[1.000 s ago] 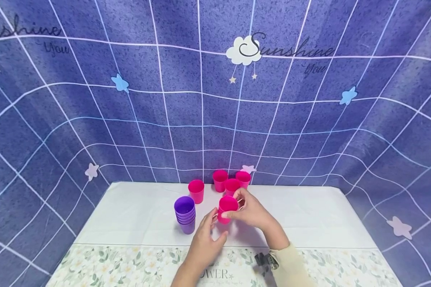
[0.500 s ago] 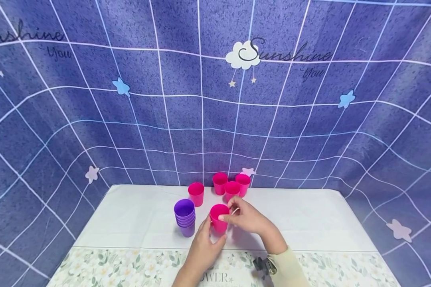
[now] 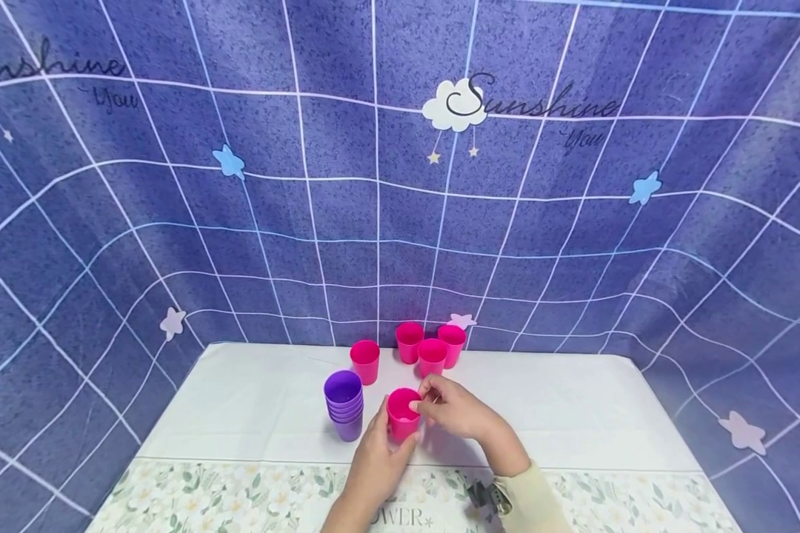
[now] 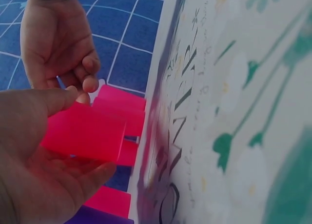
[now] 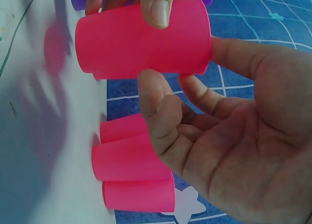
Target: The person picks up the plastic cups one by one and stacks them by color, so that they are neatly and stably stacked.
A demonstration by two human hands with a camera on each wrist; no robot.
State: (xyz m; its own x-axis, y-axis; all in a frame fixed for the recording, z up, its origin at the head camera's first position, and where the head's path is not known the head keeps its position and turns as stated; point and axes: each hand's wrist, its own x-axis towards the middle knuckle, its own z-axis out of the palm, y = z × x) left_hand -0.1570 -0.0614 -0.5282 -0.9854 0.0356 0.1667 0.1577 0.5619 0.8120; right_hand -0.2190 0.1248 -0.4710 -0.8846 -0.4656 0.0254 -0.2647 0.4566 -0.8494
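Note:
A pink plastic cup (image 3: 403, 428) is held upright in front of the person, close over the white table. My left hand (image 3: 376, 457) grips its side, thumb on the near side and fingers round the far side; in the left wrist view its thumb and fingers span the cup (image 4: 92, 136). From the right, my right hand (image 3: 460, 411) pinches the rim, its thumb over the mouth and its curled fingers against the outer wall. The right wrist view shows those fingertips (image 5: 153, 87) right at the cup's wall. A stack of purple cups (image 3: 344, 400) stands just left of the left hand.
Behind the hands, several pink cups stand upright: one alone (image 3: 365, 364) at the left and a cluster (image 3: 432, 360) further right. A floral strip (image 3: 227, 492) runs along the table's near edge. A blue grid-patterned curtain (image 3: 347, 207) closes off the back and sides.
The held pink cup has come nearer the person and slightly left. My left hand, loosely beside it before, now grips it. My right hand has moved along with the rim.

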